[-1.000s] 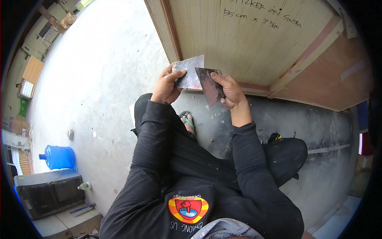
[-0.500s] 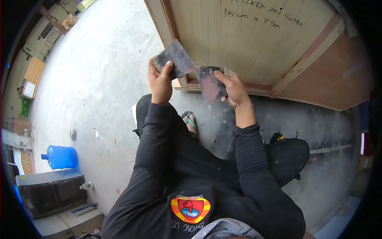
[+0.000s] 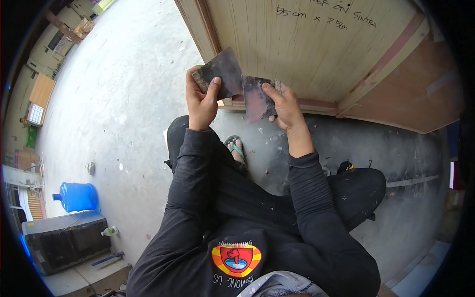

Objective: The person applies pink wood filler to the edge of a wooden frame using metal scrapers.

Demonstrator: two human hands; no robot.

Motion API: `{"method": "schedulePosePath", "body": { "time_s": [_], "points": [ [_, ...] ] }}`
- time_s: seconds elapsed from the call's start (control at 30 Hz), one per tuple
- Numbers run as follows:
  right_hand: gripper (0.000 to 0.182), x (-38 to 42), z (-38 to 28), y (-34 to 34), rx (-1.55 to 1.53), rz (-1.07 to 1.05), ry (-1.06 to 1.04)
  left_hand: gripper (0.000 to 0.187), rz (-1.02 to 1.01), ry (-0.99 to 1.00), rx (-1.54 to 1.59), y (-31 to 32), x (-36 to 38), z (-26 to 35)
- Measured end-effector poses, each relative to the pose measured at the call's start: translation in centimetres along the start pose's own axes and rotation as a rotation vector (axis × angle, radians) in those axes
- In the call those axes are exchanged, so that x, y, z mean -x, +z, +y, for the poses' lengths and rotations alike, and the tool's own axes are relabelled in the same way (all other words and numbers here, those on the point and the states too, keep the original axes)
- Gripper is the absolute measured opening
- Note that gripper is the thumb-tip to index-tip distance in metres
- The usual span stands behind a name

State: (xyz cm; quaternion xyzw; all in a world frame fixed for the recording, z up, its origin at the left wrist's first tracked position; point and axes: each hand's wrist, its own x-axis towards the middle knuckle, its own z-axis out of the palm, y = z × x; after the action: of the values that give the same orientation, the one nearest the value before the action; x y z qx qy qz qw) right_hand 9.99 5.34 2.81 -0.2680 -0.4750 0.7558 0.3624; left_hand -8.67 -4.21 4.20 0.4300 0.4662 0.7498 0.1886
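My left hand (image 3: pixel 202 101) is closed on a flat, dark grey putty spreader (image 3: pixel 225 69), thumb on its face and fingers behind. In my right hand (image 3: pixel 286 106) is a second putty spreader (image 3: pixel 256 101), its face smeared with pink putty. It tilts downward, and its upper left corner meets the lower right edge of the first spreader. Both hands are raised in front of the lower corner of a wooden panel (image 3: pixel 297 59) with a framed edge. Most of the fingers behind the spreaders are hidden.
Handwriting marks the panel's upper part. A sandaled foot (image 3: pixel 236 148) rests on the stained concrete floor (image 3: pixel 133 123). To the left lie a blue water jug (image 3: pixel 78 196), a dark box-shaped appliance (image 3: pixel 69 242) and a small bottle (image 3: pixel 110 231). A yellow-and-black object (image 3: pixel 348 167) is by my right knee.
The right spreader has moved slightly up and left, turning against the left one. My left hand has shifted a little to the right, and its spreader has tilted.
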Motion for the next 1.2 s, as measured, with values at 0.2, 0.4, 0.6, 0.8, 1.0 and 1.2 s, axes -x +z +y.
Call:
{"method": "schedulePosePath", "body": {
  "time_s": [0.2, 0.4, 0.6, 0.8, 1.0, 1.2],
  "points": [
    [0.03, -0.3, -0.2, -0.5, 0.002, -0.023, -0.013, 0.037, -0.097, -0.051, 0.028, -0.6, 0.0, 0.1],
    [0.026, -0.5, 1.0, -1.0, -0.006, -0.024, -0.001, 0.027, 0.339, 0.078, -0.127, -2.8, -2.1, -0.4],
    [0.022, -2.9, 5.4, 2.1, -0.182, 0.028, 0.214, 0.029, 0.793, -0.036, 0.24, -4.5, -2.9, 0.5],
    [0.017, -7.8, 9.9, 4.2, -0.435, 0.084, 0.404, 0.031, 0.769, -0.07, 0.266, -5.7, -2.8, -0.1],
    [0.017, -9.5, 9.6, 4.1, -0.482, 0.153, 0.389, 0.031, 0.757, -0.11, 0.257, -6.5, -2.8, -0.2],
    [0.015, -9.8, 9.7, 4.4, -0.45, 0.198, 0.382, 0.023, 0.779, -0.126, 0.245, -6.0, -2.9, 0.1]
  ]
}}
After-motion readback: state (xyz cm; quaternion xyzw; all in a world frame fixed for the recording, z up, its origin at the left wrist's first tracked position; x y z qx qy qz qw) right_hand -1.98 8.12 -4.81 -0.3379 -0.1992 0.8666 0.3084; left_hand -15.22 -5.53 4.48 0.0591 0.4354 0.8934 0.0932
